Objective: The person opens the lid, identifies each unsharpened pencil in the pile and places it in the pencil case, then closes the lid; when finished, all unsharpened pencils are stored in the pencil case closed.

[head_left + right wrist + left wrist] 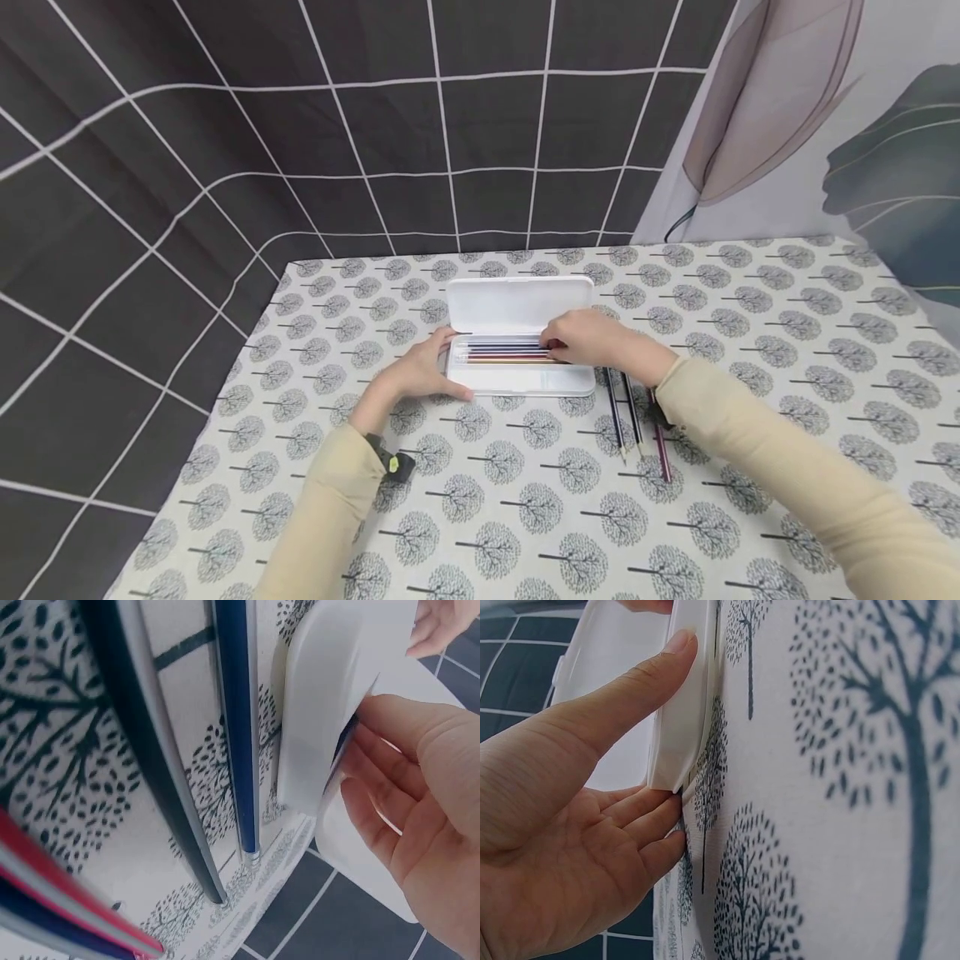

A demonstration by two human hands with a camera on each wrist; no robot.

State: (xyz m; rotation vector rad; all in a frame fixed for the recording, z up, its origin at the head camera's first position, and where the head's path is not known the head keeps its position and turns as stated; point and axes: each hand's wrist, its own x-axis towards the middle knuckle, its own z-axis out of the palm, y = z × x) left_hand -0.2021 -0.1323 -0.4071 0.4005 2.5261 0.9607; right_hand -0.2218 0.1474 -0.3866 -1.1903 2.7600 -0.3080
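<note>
A white pencil case (502,382) lies on the table with its lid (517,305) raised at the back. Several pencils (498,354), blue, red and yellow-brown among them, lie side by side in it. My left hand (420,367) holds the case's left end, thumb along the front wall and fingers at the end and rear. Over the right part of the case, my right hand (588,336) reaches in. In the right wrist view its fingers pinch a dark blue pencil (343,746), mostly hidden by the hand and the case wall.
Right of the case lie a blue pencil (614,412), a black pencil (632,410) and a dark red pencil (662,450), partly under my right forearm. A tree-print cloth (480,475) covers the table. A dark checked curtain (487,125) hangs behind.
</note>
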